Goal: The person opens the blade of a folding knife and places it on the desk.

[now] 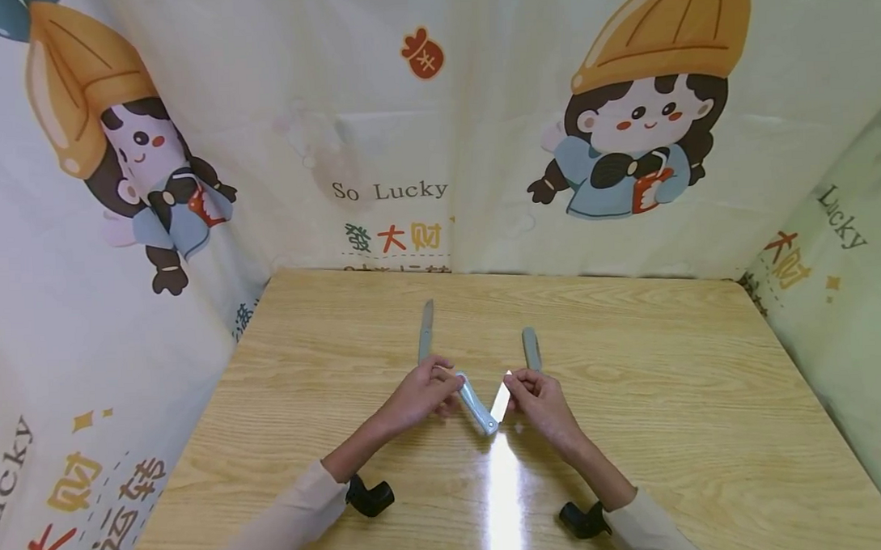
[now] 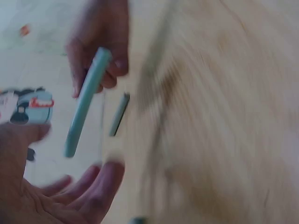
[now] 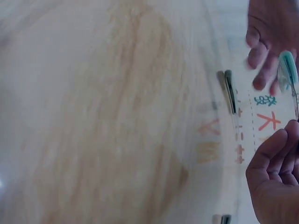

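I see the left hand (image 1: 423,391) pinching the handle end of the half-open folding knife (image 1: 481,407) above the bench (image 1: 670,380); the right hand (image 1: 535,395) pinches its blade. I judge the next move is careful swinging, fingers away from the edge.

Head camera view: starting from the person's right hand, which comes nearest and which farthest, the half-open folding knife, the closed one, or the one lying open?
1. half-open folding knife, its blade pinched by the right hand.
2. closed knife, on the table just beyond that hand.
3. open knife, farther left, beyond the left hand.
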`<state>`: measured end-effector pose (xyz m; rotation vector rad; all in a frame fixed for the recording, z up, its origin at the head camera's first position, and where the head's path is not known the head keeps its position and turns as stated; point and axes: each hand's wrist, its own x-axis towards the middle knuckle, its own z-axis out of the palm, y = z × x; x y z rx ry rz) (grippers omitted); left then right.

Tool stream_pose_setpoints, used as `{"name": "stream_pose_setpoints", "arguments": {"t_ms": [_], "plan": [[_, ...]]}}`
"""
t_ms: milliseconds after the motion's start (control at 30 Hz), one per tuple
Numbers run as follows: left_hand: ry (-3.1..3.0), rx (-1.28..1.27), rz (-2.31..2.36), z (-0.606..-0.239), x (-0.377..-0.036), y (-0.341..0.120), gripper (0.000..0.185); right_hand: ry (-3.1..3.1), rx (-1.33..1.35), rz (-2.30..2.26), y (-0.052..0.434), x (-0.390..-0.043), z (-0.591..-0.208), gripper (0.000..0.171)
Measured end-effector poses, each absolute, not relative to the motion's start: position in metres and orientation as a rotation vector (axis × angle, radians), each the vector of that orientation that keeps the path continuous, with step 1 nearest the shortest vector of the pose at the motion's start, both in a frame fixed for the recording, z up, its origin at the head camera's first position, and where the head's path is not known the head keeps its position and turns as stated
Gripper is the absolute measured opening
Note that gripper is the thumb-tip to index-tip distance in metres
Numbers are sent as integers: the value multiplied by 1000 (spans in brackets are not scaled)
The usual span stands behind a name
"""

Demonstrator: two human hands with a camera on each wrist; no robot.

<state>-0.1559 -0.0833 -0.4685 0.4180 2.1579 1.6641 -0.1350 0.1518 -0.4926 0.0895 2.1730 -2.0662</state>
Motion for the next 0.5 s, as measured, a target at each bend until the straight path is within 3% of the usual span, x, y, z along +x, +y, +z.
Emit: {"name": "stream_pose_setpoints", "arguments": {"t_ms": [133, 267, 333, 500], "plan": [[2653, 1043, 1032, -459, -156, -87, 65, 2190, 52, -2024, 156, -133, -489, 22], [2861, 1708, 476, -458, -156, -84, 51, 2187, -9, -1991, 159, -132, -486, 25], [2914, 1866, 296, -461, -155, -81, 42, 2176, -38, -1983, 159, -133, -484, 27], [3021, 1979, 109, -468, -151, -80, 34, 2193, -90, -1933, 160, -133, -484, 28]]}}
